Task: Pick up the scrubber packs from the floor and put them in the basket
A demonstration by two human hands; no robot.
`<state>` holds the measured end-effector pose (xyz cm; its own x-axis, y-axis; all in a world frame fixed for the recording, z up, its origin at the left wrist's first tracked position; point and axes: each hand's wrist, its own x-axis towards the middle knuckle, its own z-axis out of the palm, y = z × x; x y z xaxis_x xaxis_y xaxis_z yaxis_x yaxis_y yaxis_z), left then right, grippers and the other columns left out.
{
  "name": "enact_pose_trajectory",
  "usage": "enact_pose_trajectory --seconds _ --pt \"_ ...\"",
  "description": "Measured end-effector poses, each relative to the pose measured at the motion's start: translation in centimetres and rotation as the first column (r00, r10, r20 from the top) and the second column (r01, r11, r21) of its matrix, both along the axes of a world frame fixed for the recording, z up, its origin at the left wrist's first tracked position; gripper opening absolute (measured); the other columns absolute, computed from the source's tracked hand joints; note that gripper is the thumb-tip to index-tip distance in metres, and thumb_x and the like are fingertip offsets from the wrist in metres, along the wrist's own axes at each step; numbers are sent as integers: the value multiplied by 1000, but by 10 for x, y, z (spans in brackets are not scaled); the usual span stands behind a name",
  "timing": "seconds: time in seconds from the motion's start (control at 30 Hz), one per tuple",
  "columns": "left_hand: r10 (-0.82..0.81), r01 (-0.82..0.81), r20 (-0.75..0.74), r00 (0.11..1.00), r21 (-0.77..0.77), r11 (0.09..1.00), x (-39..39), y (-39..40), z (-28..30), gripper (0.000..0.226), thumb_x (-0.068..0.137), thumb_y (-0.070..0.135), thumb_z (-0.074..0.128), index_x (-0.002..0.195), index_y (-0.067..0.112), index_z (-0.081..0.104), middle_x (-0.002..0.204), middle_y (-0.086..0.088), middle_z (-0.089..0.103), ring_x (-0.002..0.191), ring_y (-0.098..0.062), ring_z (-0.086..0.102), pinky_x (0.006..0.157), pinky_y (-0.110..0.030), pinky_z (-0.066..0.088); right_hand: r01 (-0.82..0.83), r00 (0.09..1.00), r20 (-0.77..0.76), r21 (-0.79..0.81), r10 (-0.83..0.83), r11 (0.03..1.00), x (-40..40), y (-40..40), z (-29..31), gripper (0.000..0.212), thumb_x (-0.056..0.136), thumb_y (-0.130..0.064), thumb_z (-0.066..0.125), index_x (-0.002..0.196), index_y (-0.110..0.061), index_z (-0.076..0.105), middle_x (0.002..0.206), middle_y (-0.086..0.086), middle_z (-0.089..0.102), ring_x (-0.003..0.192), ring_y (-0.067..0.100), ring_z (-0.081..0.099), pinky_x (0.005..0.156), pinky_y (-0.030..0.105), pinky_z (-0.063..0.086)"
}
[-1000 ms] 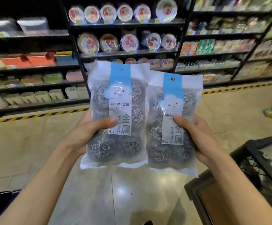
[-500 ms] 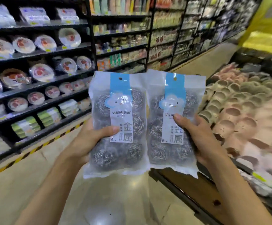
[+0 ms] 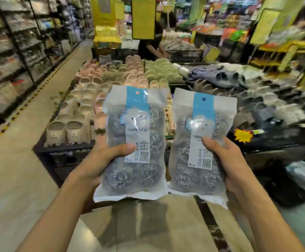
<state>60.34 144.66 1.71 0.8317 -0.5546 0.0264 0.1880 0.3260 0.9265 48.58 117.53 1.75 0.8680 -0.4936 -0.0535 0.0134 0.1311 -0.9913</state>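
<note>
Two clear scrubber packs with blue-and-white labels are held upright side by side in front of me, each filled with steel wool balls. My left hand [image 3: 100,160] grips the left scrubber pack [image 3: 133,142], thumb across its front label. My right hand [image 3: 228,160] grips the right scrubber pack [image 3: 200,146] the same way. A narrow gap separates the two packs. No basket shows in this view.
A low display table [image 3: 64,146] of beige, pink and grey slippers stands straight ahead. Dark shelving [image 3: 11,60] runs along the left side of a tiled aisle [image 3: 20,170]. A person in dark clothes [image 3: 153,44] bends over goods at the back.
My view has swung right, from the shelves of plates to the slipper display. The packs have drifted slightly apart. Both hands keep the same hold.
</note>
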Motion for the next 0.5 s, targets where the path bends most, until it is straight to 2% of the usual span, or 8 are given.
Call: enact_pose_trajectory --seconds 0.07,0.17,0.23,0.33,0.43,0.5 --pt "-110 110 -9 994 -2 994 -11 -63 -2 41 79 -11 69 107 17 81 121 -23 73 104 -38 74 79 -43 63 99 995 3 13 -99 995 -40 -48 -1 42 83 -29 76 122 -16 69 111 14 79 99 35 77 88 51 60" --pt "-276 276 3 961 0 961 -33 -157 -6 44 79 -8 68 115 15 77 125 -24 71 110 -42 71 84 -50 62 274 962 -2 19 -274 961 -110 -114 -2 35 84 -26 75 117 -16 69 102 12 80 87 29 79 70 42 65" --pt "-370 370 2 929 9 929 -51 -222 -9 46 78 -7 69 118 16 75 126 -24 70 110 -43 71 86 -52 61 399 917 -8 38 -399 916 -155 -153 -1 36 83 -26 76 116 -15 68 98 12 81 80 27 79 61 37 64" --pt "-534 534 6 846 15 846 -83 -318 -11 44 81 -9 66 113 20 78 126 -23 71 107 -39 73 82 -46 63 554 832 -16 51 -554 831 -218 -204 -3 46 80 -28 78 120 -11 66 99 14 80 82 28 79 60 35 62" --pt "-691 691 41 721 21 722 -117 -410 -17 55 82 -4 68 134 12 64 134 -25 66 118 -43 67 93 -55 57 692 722 -30 56 -692 720 -274 -250 -9 25 90 -20 74 112 -10 67 93 12 81 77 25 79 58 33 62" --pt "-764 763 36 644 32 645 -138 -468 -21 60 80 -2 67 138 9 59 132 -24 67 118 -44 67 92 -54 58 761 649 -38 46 -760 648 -305 -279 -14 25 92 -20 73 115 -11 68 99 13 81 85 28 79 70 40 65"
